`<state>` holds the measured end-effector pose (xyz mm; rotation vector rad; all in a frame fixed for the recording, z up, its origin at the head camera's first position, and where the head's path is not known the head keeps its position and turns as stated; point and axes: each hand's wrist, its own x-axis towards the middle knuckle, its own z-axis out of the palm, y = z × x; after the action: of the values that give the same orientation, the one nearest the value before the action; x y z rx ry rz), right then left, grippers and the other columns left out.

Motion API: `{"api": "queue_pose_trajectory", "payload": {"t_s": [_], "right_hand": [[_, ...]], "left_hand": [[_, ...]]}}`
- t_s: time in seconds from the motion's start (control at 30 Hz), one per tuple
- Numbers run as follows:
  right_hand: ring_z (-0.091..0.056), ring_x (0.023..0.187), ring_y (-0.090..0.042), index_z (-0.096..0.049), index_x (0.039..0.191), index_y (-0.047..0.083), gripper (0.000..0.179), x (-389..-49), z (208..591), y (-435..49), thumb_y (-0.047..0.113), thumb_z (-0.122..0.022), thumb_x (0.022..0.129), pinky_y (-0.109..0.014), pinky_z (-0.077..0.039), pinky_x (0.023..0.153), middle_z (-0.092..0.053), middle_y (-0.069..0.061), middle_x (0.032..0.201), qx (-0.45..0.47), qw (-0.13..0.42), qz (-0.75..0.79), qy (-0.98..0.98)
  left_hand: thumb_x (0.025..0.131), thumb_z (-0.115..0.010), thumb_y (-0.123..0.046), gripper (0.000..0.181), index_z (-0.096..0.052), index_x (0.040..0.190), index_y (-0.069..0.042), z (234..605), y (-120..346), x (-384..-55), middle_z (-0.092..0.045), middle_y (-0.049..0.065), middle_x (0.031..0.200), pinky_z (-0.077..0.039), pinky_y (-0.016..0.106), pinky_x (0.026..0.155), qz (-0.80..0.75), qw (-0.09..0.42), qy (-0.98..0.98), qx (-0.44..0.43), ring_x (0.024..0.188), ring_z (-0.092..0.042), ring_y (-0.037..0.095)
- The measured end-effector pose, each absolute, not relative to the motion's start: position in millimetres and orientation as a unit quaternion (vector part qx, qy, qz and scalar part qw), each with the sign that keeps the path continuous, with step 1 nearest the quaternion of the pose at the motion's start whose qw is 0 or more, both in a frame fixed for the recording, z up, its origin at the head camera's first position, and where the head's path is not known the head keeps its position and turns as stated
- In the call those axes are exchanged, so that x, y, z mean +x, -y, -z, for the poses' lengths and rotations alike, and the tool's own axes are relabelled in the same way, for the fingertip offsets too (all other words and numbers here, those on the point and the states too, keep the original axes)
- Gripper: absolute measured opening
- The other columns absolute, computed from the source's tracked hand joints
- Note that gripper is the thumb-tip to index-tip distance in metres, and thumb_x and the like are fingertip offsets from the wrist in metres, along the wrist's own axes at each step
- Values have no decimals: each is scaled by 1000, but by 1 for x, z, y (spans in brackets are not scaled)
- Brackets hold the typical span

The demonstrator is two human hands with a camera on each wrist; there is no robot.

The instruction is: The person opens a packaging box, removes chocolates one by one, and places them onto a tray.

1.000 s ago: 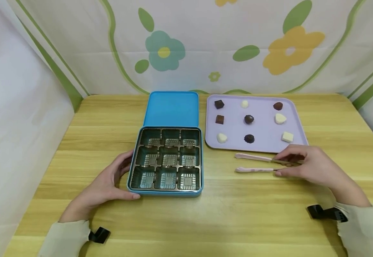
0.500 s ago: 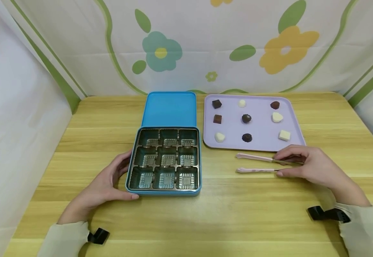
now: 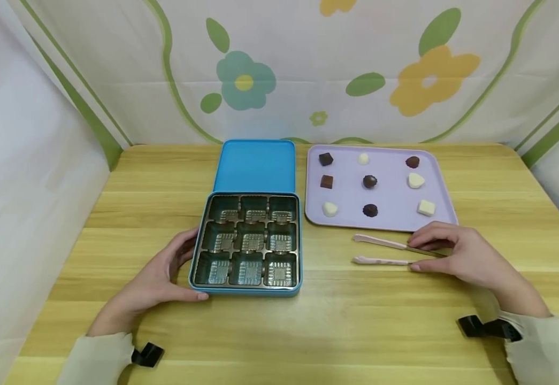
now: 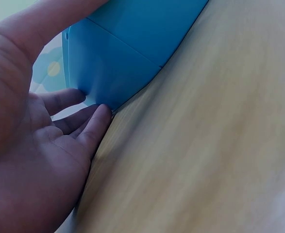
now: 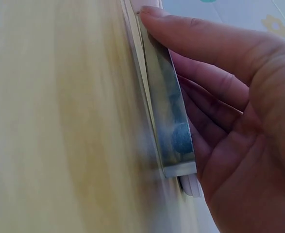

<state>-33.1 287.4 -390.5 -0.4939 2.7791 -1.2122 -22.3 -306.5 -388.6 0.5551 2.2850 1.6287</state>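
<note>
A blue tin box [image 3: 246, 291] with a brown nine-hollow plastic insert [image 3: 252, 241] stands left of centre, its hollows showing nothing inside. My left hand [image 3: 156, 280] holds the tin's near left corner, thumb along the front wall and fingers against the left side. In the left wrist view the fingertips [image 4: 99, 114] touch the blue wall low down near the table. My right hand [image 3: 459, 254] pinches metal tongs [image 5: 164, 92] with pink ends between thumb and fingers. The tongs' pink arms [image 3: 380, 240] point left, spread apart with nothing between them, in front of the tray.
Behind the tin lies its blue lid [image 3: 258, 166]. A lilac tray [image 3: 346, 222] at the back right carries dark, brown and white chocolates, such as a dark one [image 3: 369, 182] and a white square [image 3: 426, 207]. A flowered curtain [image 3: 298, 64] borders the table's back.
The tongs have turned slightly in my right hand, their pink ends a little nearer the front. My left hand stays on the tin. The head view has shifted slightly.
</note>
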Motion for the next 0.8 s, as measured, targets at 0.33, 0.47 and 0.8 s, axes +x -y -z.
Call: {"api": "queue_pose_trajectory", "payload": {"t_s": [0.33, 0.47, 0.8], "right_hand": [[-72, 93, 0, -81, 109, 20, 38, -27, 396, -288, 11, -98, 77, -10, -57, 81, -75, 13, 108, -157, 34, 403, -901], [-71, 92, 0, -81, 109, 19, 37, -29, 396, -288, 10, -98, 77, -10, -57, 80, -75, 14, 107, -161, 30, 401, -901], [-71, 91, 1, -81, 107, 19, 37, -25, 397, -289, 11, -99, 76, -9, -56, 80, -75, 15, 106, -154, 22, 392, -906]], "left_hand": [[69, -97, 5, 120, -33, 169, -15, 396, 305, -21, -36, 17, 169, -36, 9, 119, -568, 133, -787, 203, 149, -42, 4], [69, -97, 6, 121, -32, 169, -13, 396, 305, -20, -35, 19, 169, -36, 9, 119, -568, 130, -787, 203, 149, -42, 4], [72, -97, 3, 122, -28, 171, -16, 396, 303, -22, -32, 20, 172, -33, 7, 119, -563, 147, -787, 204, 149, -39, -2]]}}
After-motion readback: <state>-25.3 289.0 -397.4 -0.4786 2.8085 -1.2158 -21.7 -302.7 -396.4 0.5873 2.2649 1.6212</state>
